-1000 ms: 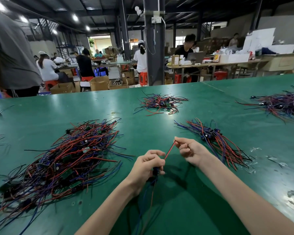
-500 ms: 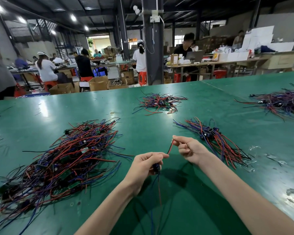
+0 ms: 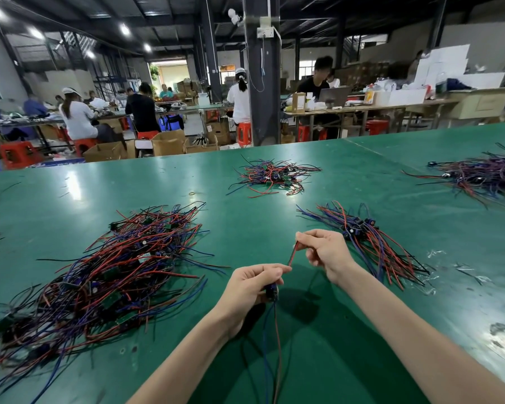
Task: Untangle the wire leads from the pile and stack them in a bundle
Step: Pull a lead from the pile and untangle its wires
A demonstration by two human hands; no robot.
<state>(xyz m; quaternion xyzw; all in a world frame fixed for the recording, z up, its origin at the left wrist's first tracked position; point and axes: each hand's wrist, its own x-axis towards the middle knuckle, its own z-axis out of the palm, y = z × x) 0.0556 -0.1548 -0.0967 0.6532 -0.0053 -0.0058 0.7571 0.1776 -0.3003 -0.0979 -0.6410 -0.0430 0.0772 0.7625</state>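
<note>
1. I see the wire lead (image 3: 292, 253) stretched between both hands above the green table (image 3: 274, 223), nearer to me than every heap on it.
2. My left hand (image 3: 252, 287) is curled closed around the lead's dark blue component (image 3: 271, 293), thumb and forefinger pinched together at the top.
3. My right hand (image 3: 325, 252) sits just beyond and to the right of the left hand, fingers closed narrowly on the upper end of the red wire.
4. The visible stretch between the hands is a short, taut red wire running diagonally from the left thumb up to the right fingertips.
5. Below the left hand, thin blue and red strands of the same lead hang down toward me, past the table's near edge.
6. The tangled pile (image 3: 105, 275) lies on the table well to the left of the left hand: red, blue and black wires with small green boards mixed in.
7. The bundle (image 3: 370, 243) lies on the table just behind and right of the right hand, its wires roughly aligned and fanning toward me.
8. Two more heaps lie farther back, one centre (image 3: 271, 176) and one far right (image 3: 484, 176).
</note>
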